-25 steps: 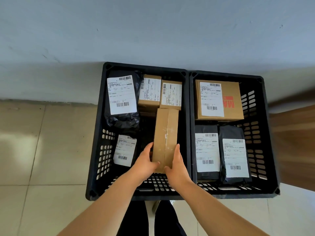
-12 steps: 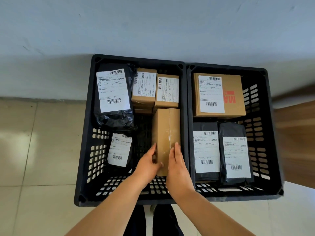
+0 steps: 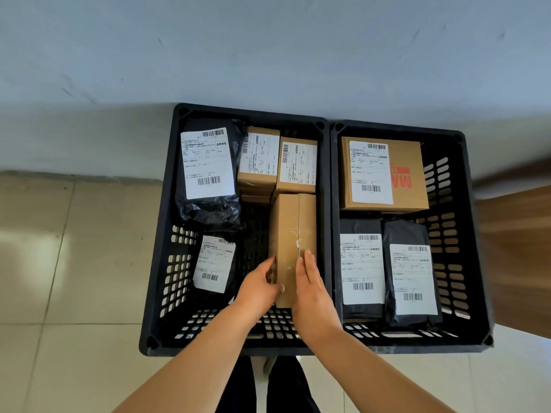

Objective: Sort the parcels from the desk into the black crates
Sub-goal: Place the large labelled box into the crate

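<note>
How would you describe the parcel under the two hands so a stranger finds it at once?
Take the left black crate. Along its right wall lies a long brown box, with both hands at its near end. It alone shows no white label, only tape.

This looks like a parcel-sorting corner of a plain office or mailroom. Two black crates point(image 3: 161, 263) stand side by side on a pale tiled floor point(image 3: 65, 263), their far rims against a bare, scuffed blue-grey wall point(image 3: 268, 49). Inside the crates lie cardboard boxes point(image 3: 384, 174) and black mailer bags point(image 3: 208, 177), nearly all bearing printed barcode shipping labels. Right of the crates, a blurred wooden surface point(image 3: 518, 248) shows.
</note>
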Demonstrator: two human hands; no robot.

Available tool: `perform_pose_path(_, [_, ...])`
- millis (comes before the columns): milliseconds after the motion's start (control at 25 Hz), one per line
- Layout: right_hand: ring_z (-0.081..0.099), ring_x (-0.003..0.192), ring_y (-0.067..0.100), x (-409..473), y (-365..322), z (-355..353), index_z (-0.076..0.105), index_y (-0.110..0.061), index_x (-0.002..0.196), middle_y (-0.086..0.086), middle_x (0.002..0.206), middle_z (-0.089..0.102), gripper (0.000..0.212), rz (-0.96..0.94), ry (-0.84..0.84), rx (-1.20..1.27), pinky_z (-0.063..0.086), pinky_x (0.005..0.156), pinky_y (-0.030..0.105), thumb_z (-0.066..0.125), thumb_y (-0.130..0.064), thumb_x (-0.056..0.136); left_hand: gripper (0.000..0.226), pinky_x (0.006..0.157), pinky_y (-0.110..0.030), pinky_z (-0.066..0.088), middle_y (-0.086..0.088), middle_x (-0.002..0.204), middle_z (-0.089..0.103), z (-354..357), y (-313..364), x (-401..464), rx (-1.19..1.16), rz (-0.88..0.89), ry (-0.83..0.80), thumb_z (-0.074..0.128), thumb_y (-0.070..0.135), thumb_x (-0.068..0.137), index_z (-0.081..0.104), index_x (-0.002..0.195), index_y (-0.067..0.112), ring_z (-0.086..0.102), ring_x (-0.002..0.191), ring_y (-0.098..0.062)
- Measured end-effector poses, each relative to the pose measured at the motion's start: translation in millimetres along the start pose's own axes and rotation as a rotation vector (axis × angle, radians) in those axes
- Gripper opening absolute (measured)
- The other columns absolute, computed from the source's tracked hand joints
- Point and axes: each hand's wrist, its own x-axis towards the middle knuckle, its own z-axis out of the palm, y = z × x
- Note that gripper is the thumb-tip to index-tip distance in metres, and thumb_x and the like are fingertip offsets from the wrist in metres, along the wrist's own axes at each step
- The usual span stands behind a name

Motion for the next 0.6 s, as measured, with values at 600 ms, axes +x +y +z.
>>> perform_pose_path(600, [0.003,0.147,0.012,-50.9,-26.7,-73.4,0.01,-0.021,0.153,-0.006,0.161,0.001,0.071,0.094,0.119,-0.037,0.019,0.113,0.021,0.047,-0.005,0.095,0.053,0.081,-0.026,0.044,0.0,0.117,0.052,-38.0,71.6,-72.1,0.225,0.122,0.083,0.06,0.008,0.089,0.045,0.137,0.022,0.055,0.103,-0.017])
